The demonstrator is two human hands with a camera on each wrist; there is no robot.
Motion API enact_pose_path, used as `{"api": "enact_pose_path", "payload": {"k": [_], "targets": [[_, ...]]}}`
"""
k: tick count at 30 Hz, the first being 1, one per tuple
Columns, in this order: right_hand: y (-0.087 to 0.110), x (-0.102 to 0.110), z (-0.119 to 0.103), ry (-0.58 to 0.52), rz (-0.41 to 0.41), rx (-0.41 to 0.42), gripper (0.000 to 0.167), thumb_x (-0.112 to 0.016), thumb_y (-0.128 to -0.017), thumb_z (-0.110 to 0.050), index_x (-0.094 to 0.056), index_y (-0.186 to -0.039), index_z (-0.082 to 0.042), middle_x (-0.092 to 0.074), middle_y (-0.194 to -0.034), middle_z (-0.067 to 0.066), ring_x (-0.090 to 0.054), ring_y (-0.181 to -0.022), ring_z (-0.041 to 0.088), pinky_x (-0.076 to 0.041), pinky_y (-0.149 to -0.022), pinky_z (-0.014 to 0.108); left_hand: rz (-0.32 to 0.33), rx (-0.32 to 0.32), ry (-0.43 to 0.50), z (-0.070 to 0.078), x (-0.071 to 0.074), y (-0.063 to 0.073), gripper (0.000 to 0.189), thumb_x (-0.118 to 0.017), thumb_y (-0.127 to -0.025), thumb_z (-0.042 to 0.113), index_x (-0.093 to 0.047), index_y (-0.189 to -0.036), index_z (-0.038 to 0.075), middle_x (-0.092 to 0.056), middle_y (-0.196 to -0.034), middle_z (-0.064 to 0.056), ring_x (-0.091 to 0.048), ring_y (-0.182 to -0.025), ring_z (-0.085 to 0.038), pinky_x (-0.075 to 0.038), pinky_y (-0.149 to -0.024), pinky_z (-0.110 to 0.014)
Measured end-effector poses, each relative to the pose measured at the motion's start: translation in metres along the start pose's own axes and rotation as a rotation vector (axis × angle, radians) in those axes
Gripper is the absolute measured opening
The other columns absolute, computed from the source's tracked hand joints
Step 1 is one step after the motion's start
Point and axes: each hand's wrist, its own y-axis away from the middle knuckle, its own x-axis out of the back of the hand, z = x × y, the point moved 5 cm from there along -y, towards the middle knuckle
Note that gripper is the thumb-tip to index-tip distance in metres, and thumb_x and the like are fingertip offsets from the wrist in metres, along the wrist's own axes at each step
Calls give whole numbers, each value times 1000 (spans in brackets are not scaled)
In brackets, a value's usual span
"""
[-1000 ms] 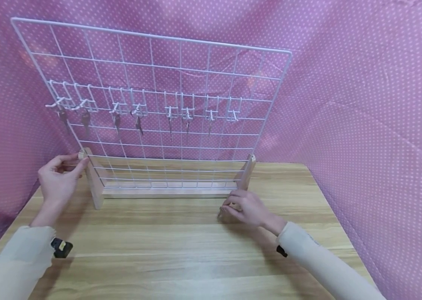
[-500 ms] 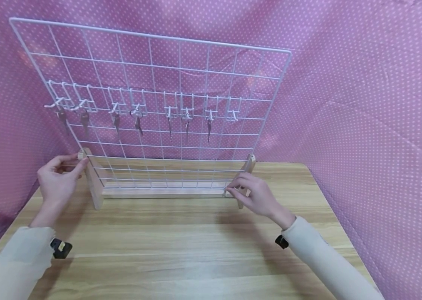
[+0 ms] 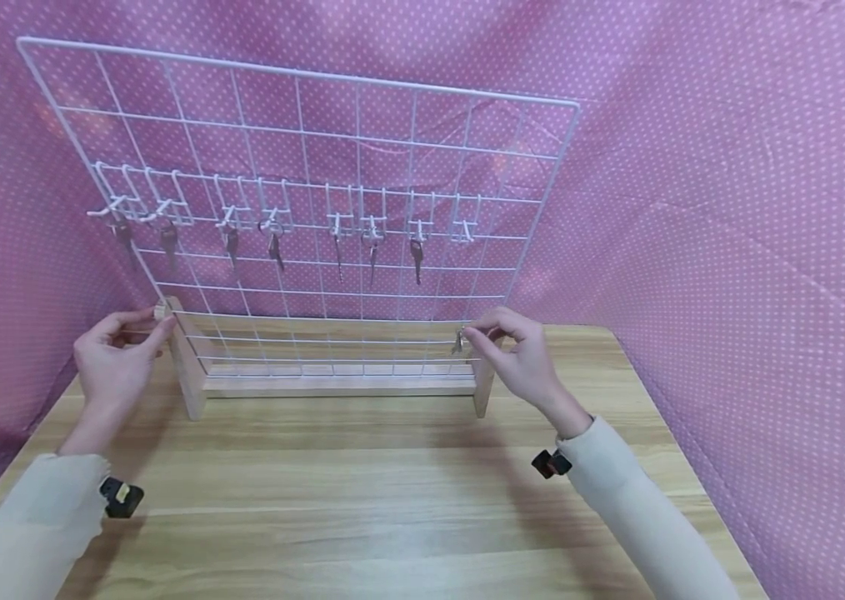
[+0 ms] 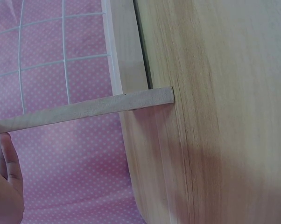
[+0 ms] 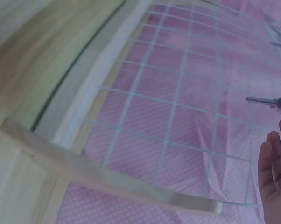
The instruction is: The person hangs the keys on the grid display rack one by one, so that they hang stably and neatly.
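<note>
A white wire grid panel leans back in a wooden stand. Near the left upright's top, my left hand pinches the wood between thumb and fingers; in the left wrist view that hand shows at the lower left against the upright. A small key hangs from the thumb and fingertips of my right hand, in front of the grid by the right upright. White hooks line the grid; several carry keys, such as the hanging key, while the rightmost hook holds none.
The stand rests on a wood-grain tabletop. A pink dotted cloth surrounds the table at the back and sides. The right upright stands just below the right hand.
My right hand has risen from low by the tabletop to the height of the right upright's top, lifting the key. A hanging key on the second hook from the right has swung. The left hand stays put.
</note>
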Motion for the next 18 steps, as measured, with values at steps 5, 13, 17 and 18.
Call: {"api": "enact_pose_path", "payload": {"k": [5, 13, 17, 18], "targets": [[-14, 5, -4, -92, 61, -89, 3, -71, -94, 6, -74, -95, 8, -78, -88, 9, -66, -80, -2, -56, -71, 13, -4, 12, -8, 0, 0, 0, 21, -84, -90, 10, -78, -110, 5, -69, -81, 32, -62, -64, 10, -52, -57, -3], [-35, 11, -9, -237, 123, -195, 9, -68, -98, 4, -73, -97, 11, -77, -88, -18, -72, -78, 6, -62, -72, 19, -8, 15, -10, -1, 0, 1, 22, -83, -90, 10, -78, -111, 3, -69, -81, 33, -61, -65, 10, -52, -58, -2], [-48, 15, -18, -277, 159, -191, 10, -68, -99, 2, -77, -94, -2, -77, -85, -15, -70, -76, 6, -62, -73, 20, -10, 14, -8, -1, 0, 0, 22, -83, -90, 10, -78, -111, 3, -69, -81, 33, -62, -65, 10, -52, -57, -3], [-51, 16, -21, -283, 167, -182, 13, -68, -99, 2, -77, -93, -5, -77, -84, -14, -70, -74, 6, -62, -72, 19, -10, 12, -8, -1, 0, 0, 22, -83, -90, 10, -78, -111, 4, -69, -81, 33, -62, -65, 10, -52, -57, -3]]}}
